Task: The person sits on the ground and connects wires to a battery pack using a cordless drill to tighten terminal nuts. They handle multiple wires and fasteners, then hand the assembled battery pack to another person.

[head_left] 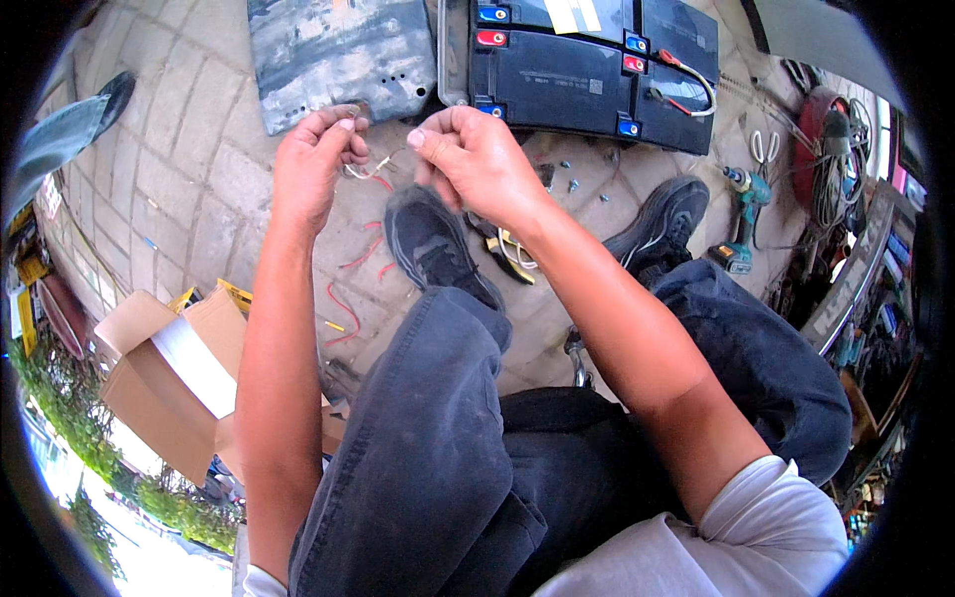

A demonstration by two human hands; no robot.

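Observation:
Both my hands are raised in front of the grey, paint-smeared metal panel (343,60), with a short thin wire (382,162), whitish in part, running between them. My left hand (320,164) is closed in a pinch, and the wire emerges beneath its fingers. Opposite it, my right hand (482,164) has thumb and forefinger pressed together at the wire's other end; the exact grip is small and blurred. Just beyond the right hand stand black batteries (557,85) in a metal case, with red and blue terminals and a white-and-red cable (708,95) across two of them.
Red wire scraps (343,308) litter the brick paving by my shoe (438,244). Yellow-and-black pliers (509,261) lie between my feet. A teal cordless drill (744,214), small bolts (573,185) and coiled cables (831,179) are at right. An open cardboard box (164,388) stands left.

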